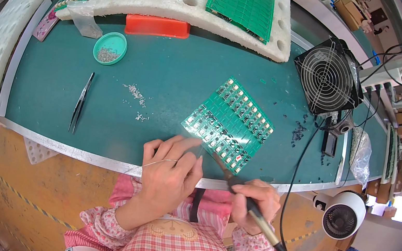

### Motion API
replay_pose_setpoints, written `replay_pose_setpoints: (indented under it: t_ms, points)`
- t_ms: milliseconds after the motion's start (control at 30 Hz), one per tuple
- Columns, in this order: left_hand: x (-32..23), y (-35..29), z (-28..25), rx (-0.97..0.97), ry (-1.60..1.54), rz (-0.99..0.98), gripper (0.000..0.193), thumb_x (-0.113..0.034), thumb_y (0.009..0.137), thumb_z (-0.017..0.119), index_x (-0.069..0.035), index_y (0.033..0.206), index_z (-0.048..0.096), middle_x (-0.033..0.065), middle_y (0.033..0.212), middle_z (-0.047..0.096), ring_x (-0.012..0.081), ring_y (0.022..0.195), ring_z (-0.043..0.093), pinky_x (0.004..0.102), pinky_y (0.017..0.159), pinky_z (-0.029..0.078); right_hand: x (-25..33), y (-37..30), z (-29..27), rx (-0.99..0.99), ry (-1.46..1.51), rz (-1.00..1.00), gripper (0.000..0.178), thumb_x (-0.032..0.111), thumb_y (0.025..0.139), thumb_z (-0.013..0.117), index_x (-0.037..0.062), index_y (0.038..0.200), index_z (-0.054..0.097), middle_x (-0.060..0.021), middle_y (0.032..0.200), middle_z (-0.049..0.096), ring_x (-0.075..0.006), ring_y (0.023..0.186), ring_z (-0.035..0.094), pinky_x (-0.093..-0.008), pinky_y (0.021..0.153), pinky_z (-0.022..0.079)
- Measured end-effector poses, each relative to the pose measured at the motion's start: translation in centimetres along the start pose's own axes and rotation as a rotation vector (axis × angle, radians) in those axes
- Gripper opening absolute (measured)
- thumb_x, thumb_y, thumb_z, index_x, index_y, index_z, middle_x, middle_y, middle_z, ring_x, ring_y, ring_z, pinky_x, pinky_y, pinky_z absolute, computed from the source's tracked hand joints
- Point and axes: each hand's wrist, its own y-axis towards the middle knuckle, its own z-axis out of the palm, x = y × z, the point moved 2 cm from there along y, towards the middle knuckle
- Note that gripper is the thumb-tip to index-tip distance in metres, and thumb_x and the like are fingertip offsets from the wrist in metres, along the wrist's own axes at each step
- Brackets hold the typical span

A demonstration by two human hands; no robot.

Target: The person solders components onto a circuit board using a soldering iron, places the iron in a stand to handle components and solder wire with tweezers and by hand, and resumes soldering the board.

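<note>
One thin solder wire (153, 163) pinched in the left hand (168, 175), lower centre; soldering iron (262, 222) in the right hand's (260, 200) closed grip, tip by a green circuit-board panel (233, 122), mid-frame on metal-edged green counter (163, 64). Foam board (169, 7) across the top, axial fan (328, 72) upper right, ochre floor (44, 185) lower left.

Desk top (166, 78) looks matt and smooth, with dull metal trim (65, 149) along the near edge. Circuit board panel (233, 122) just inside that edge is properly glossy, catching glare. Foam slab (169, 9) at the far edge is kinda rough; bin (157, 27) beside it, smooth red plastic. Tweezers (83, 95) toward the left edge: shiny metal. Fan guard (327, 74) toward the right edge: metal wire.
</note>
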Motion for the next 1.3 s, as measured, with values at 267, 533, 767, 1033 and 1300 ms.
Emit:
replay_pose_setpoints:
  t_ms: [267,533,767,1033,1300]
  points:
    - [-0.5,0.0,-1.1,0.072,-0.021,-0.010,0.014,-0.003,0.081,0.068,-0.003,0.074,0.056,0.0078,0.108,0.069,0.0294,0.101,0.063,0.0416,0.086,0.039,-5.1,-2.5,-8.5,-0.824,-0.166,0.353,0.012,0.011,0.099,0.052,0.0000,0.098,0.057,-0.0104,0.084,0.061,-0.0119,0.060,0.059,-0.0245,0.058,0.046]
    - [-0.6,0.4,-0.9,0.074,-0.024,-0.038,0.013,0.000,0.084,0.064,-0.003,0.076,0.055,0.0092,0.105,0.069,0.0283,0.096,0.062,0.0403,0.087,0.039,-13.3,0.1,-16.2,-0.463,-0.815,0.373,0.021,0.014,0.097,0.062,0.0088,0.118,0.063,-0.0106,0.101,0.070,-0.0164,0.090,0.067,-0.0309,0.079,0.051]
    - [-0.6,1.4,-0.6,0.066,-0.044,-0.089,0.014,-0.002,0.081,0.067,-0.003,0.074,0.056,0.0065,0.102,0.068,0.0265,0.093,0.062,0.0389,0.084,0.040,-7.2,-1.1,-14.7,-0.783,-0.474,0.355,0.015,0.009,0.097,0.064,0.0006,0.108,0.059,-0.0062,0.081,0.062,-0.0084,0.063,0.056,-0.0189,0.055,0.043]
    - [0.2,1.1,-0.2,0.029,-0.061,-0.039,0.017,-0.001,0.075,0.070,-0.005,0.068,0.055,0.0054,0.101,0.068,0.0248,0.092,0.064,0.0377,0.081,0.040,-3.2,0.6,-3.9,-0.504,0.224,0.513,0.011,0.008,0.097,0.056,0.0007,0.090,0.052,-0.0073,0.074,0.059,-0.0069,0.042,0.047,-0.0210,0.038,0.035]
    - [0.1,1.0,0.0,0.013,-0.074,-0.035,0.018,-0.003,0.073,0.071,-0.005,0.065,0.054,0.0055,0.099,0.068,0.0247,0.091,0.063,0.0387,0.080,0.040,-5.5,3.7,-0.1,-0.247,0.495,0.764,0.017,0.012,0.099,0.059,0.0020,0.088,0.051,-0.0064,0.078,0.063,-0.0059,0.045,0.050,-0.0209,0.040,0.037]
